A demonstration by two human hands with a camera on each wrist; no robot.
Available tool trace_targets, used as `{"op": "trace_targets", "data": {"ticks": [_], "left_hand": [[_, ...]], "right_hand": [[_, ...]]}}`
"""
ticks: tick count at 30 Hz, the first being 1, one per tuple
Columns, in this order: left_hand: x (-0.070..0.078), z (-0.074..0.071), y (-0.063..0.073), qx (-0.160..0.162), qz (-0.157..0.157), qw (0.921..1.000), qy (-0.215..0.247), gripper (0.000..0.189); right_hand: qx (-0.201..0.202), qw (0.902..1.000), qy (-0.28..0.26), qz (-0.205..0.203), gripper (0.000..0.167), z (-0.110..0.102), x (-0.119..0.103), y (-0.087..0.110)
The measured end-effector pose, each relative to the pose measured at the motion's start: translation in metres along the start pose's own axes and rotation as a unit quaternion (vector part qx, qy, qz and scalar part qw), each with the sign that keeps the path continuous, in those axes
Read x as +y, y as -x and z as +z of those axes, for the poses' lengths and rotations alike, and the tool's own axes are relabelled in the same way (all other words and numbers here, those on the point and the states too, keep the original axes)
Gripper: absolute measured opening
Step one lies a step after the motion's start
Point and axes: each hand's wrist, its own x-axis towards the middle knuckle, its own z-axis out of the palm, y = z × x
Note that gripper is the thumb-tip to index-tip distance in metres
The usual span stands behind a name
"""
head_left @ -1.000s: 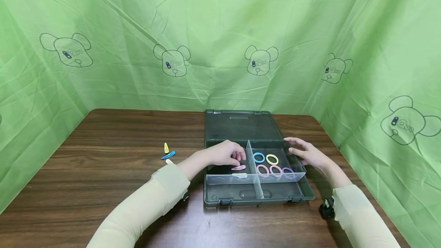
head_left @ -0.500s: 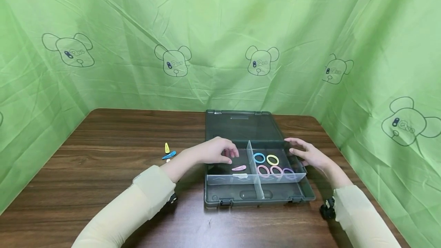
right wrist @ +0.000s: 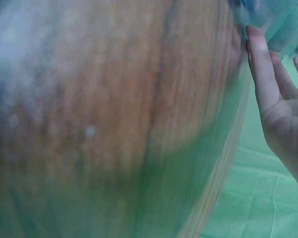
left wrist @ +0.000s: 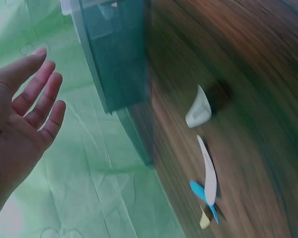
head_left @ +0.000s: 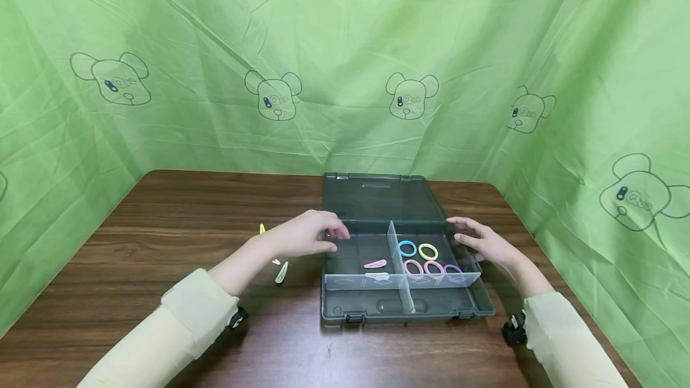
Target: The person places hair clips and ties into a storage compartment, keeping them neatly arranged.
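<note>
A dark see-through divided box (head_left: 363,318) lies on the table, its lid (head_left: 377,196) folded back. My left hand (head_left: 309,233), loosely bent and holding nothing, is over the box's left edge. My right hand (head_left: 487,248) rests its fingers along the box's right side. One pink snap hair clip (head_left: 375,264) and a white hair clip (head_left: 377,276) lie in the back left compartment. In the left wrist view, a cream clip (left wrist: 199,109), a pale pink clip (left wrist: 209,178), a blue clip (left wrist: 197,190) and a yellow clip (left wrist: 204,220) lie on the table.
The back right compartment holds a blue hair tie (head_left: 407,249), a yellow hair tie (head_left: 428,252), two pink ones and a purple one (head_left: 453,272). Clear dividers (head_left: 356,282) stand inside the box. A green curtain (head_left: 334,47) surrounds the wooden table (head_left: 178,220).
My left hand has moved left out of the back left compartment, leaving the pink clip lying there. A cream clip on the table has come into view beneath the arm. My right hand stays put.
</note>
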Motion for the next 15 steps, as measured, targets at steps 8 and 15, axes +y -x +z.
{"op": "trace_targets", "data": {"ticks": [8,15], "left_hand": [[-0.010,-0.007,0.026,0.048,-0.008,0.9985,-0.025,0.029],[-0.018,-0.010,0.049,0.041,-0.016,0.9973,-0.058,0.029]], "right_hand": [[0.000,1.0000,0.004,0.002,0.054,0.000,-0.001,0.000],[0.002,1.0000,0.003,0.007,0.056,0.001,-0.003,0.001]]}}
